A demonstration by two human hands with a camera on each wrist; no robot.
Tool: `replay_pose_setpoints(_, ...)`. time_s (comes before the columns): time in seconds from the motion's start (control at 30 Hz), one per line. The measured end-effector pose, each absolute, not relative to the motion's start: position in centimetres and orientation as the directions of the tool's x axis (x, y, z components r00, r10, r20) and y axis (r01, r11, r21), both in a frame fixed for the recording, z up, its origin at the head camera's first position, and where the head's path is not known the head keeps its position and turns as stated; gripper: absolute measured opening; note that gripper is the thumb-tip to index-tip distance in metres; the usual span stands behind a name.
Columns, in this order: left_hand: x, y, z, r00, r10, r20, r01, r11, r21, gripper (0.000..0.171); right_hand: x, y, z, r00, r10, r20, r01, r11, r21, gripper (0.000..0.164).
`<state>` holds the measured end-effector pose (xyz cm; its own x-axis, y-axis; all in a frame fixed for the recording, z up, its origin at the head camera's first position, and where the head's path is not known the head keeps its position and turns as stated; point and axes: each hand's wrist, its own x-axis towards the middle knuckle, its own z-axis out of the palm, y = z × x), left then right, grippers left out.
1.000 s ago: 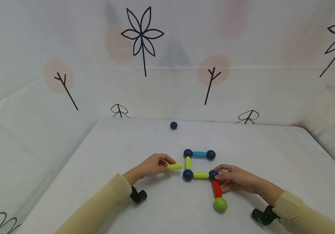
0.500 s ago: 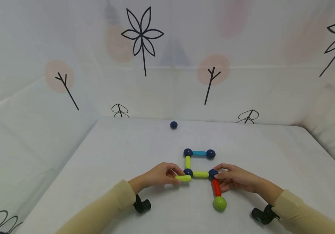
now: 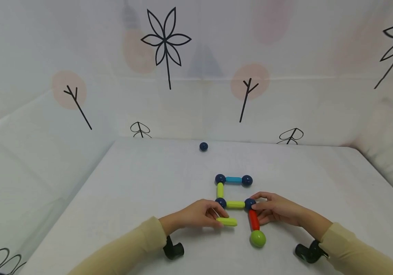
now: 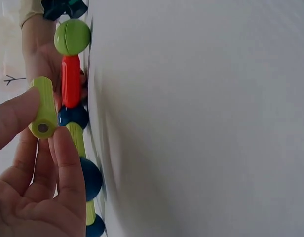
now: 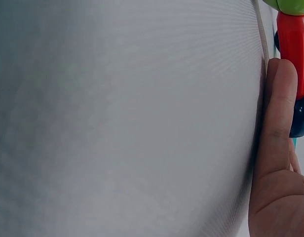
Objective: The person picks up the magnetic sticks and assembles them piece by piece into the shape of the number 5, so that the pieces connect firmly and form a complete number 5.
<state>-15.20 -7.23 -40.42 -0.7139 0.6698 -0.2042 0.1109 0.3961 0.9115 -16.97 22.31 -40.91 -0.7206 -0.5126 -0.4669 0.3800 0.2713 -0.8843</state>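
My left hand [image 3: 200, 214] pinches a lime-yellow magnetic rod [image 3: 229, 222] between thumb and fingers, just in front of the joined pieces. In the left wrist view the rod's end shows a round metal magnet. My right hand [image 3: 280, 209] holds the dark blue ball [image 3: 249, 203] at the right corner, thumb and fingers around it. From that ball a red rod [image 3: 254, 220] runs toward the front to a green ball [image 3: 258, 239]. A second lime rod [image 3: 235, 205] links it to another dark blue ball [image 3: 220, 201], partly covered by my left hand.
Further back, an upright lime rod [image 3: 220, 189] leads to a dark blue ball [image 3: 220, 178], then a light blue rod [image 3: 234, 180] and one more ball [image 3: 247, 180]. A loose dark blue ball [image 3: 203, 146] lies near the back edge of the white table [image 3: 148, 168].
My left hand has moved right and toward the front with the lime rod, from left of the structure to in front of it. The right hand has stayed at its ball.
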Motion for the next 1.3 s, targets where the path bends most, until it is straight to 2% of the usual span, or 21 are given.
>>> replay_pose_setpoints(0.4,-14.5,-5.6,-40.8,-0.624,0.752,-0.21,0.128,0.364,0.923,0.024,-16.9,22.3,-40.9,-0.713,-0.526,-0.463,0.386,0.257,-0.886,0.047)
replay_pose_setpoints(1.3,-14.3,-4.2,-40.6,-0.619,0.741,-0.262,0.131,0.425,0.896,0.024,-16.9,22.4,-40.7,-0.704,-0.554,-0.445,0.38,0.236,-0.894,0.047)
